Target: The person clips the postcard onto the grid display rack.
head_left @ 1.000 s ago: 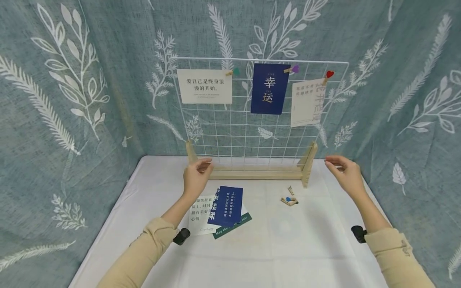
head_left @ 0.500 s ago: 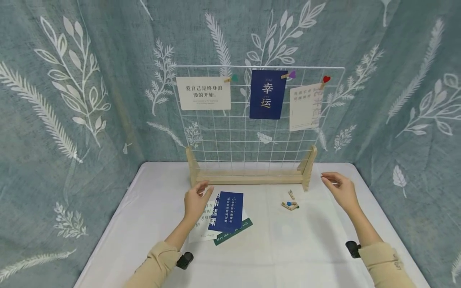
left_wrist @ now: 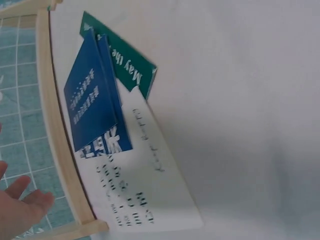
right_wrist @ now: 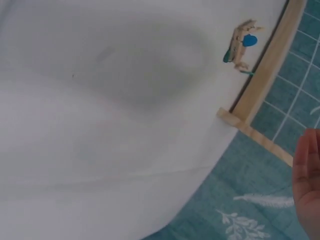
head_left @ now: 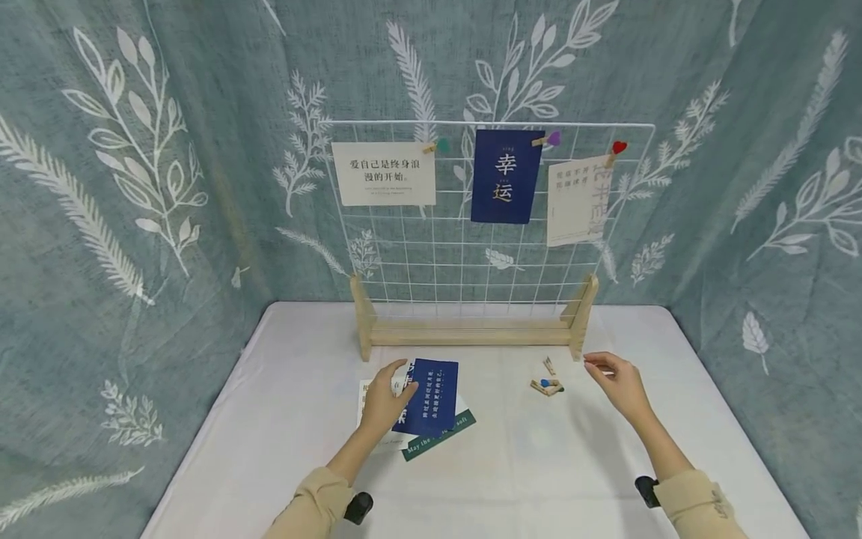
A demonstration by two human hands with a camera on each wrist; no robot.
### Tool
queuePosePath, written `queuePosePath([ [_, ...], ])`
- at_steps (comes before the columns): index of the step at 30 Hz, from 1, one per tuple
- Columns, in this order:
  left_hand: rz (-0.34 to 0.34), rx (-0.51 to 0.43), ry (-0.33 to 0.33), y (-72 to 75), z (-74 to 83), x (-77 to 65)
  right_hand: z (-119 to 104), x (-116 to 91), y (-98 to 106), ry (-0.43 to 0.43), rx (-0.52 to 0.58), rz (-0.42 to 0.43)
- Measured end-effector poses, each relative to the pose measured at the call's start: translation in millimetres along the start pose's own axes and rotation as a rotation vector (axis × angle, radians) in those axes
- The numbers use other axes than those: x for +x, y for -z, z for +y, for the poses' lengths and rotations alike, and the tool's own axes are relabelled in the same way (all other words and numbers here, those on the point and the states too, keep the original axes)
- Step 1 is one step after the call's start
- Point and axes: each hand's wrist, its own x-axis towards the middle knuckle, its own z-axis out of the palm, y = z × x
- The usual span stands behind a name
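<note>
My left hand (head_left: 387, 397) hovers over the left edge of a loose pile of cards, thumb and fingers spread apart with nothing between them. In that pile a dark blue card (head_left: 438, 400) lies over a white card (left_wrist: 165, 190) and a green card (head_left: 441, 436) with white lettering. The left wrist view shows a second blue card (left_wrist: 117, 135) beneath the top one. To the right, my right hand (head_left: 619, 385) is held above the table, fingers loosely bent and holding nothing visible. Nearest to it is a small heap of wooden clothespins (head_left: 547, 386), one with a blue decoration.
A white wire grid (head_left: 458, 254) stands upright in a wooden base (head_left: 471, 335) at the back. Clipped on it hang a white card (head_left: 384, 191), a blue card (head_left: 505, 209) and a tilted white card (head_left: 575, 217). Patterned curtain (head_left: 202, 314) surrounds the white table (head_left: 525, 471).
My left hand has come down and to the right, over the cards. My right hand has lowered and shifted left toward the clothespins. The cards and grid look unchanged.
</note>
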Motion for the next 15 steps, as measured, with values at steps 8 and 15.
queuePosePath([
  [8, -0.039, 0.041, 0.015, -10.8, -10.2, -11.4, 7, -5, -7, -0.065, 0.009, -0.071],
  [15, -0.092, 0.125, 0.010, -19.0, -16.1, -5.4, 12, 1, -15, -0.052, -0.007, -0.086],
])
